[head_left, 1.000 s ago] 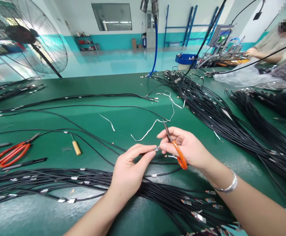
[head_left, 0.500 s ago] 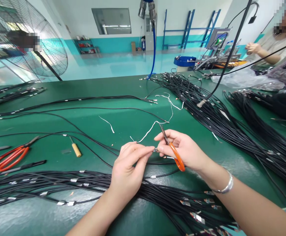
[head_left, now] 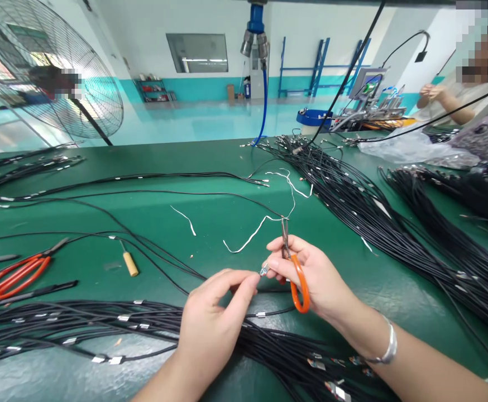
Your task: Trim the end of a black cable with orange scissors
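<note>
My left hand (head_left: 218,318) pinches a thin black cable near its small metal end piece (head_left: 264,271), thumb and forefinger closed on it. My right hand (head_left: 311,276) grips small orange-handled scissors (head_left: 296,279), blades pointing up and away, and its fingertips also touch the metal end piece. Both hands meet above a thick bundle of black cables (head_left: 143,326) lying along the near edge of the green table (head_left: 210,218).
Large orange scissors (head_left: 13,272) and a small wooden-handled tool (head_left: 129,261) lie at left. White wire scraps (head_left: 261,223) lie in the middle. More black cable bundles (head_left: 373,212) run along the right. A fan (head_left: 47,72) stands far left. Another person (head_left: 457,97) works at back right.
Both hands have shifted slightly toward me and lower in view; the scissors have tilted more upright. The pinch on the cable end stays the same.
</note>
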A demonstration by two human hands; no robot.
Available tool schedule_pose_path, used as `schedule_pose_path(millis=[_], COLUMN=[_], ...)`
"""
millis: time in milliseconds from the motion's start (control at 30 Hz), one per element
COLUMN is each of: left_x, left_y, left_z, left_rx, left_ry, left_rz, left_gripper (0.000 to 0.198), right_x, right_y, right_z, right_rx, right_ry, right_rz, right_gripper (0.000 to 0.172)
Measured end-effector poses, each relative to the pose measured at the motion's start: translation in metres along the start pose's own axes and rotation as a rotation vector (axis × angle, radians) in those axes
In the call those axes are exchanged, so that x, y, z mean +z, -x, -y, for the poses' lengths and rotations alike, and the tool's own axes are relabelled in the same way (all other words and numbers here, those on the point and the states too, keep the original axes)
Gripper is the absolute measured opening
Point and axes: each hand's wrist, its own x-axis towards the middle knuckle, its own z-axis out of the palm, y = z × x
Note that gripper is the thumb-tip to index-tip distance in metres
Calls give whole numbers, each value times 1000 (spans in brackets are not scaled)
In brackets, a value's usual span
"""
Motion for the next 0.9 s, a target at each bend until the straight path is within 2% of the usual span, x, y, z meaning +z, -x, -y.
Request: schedule_pose_path(millis=[133,233,300,433,567,700,800,900], left_x=[6,15,19,16,9,3,-1,-6], left_y=[7,3,-3,-10,-12,-14,-18,-21], left_z=[-2,3,8,14,11,10,13,15], left_rx=[-102,-335,-438,-456,-492,-500,-501,-497], left_ry=[103,290,464,688,821,850,863,881], left_rz=[57,125,93,15,45,87,125,170], left_gripper=[8,16,21,15,12,13,10,9], right_x=[1,3,6,14,19,18,11,-1], right_y=[-1,0,3,9,12,14,14,11], right_z=[0,-3,-6,-10,-9,-8,-5,-1], right_rx=[8,-13,-11,4,-17,-47,-57,-207], right_ry=[-69,-123,-122,-36,64,232,439,777], right_rz=[-135,-201,-193,-134,-79,-14,87,113], right_gripper=[29,33,34,31,26,19,19,24])
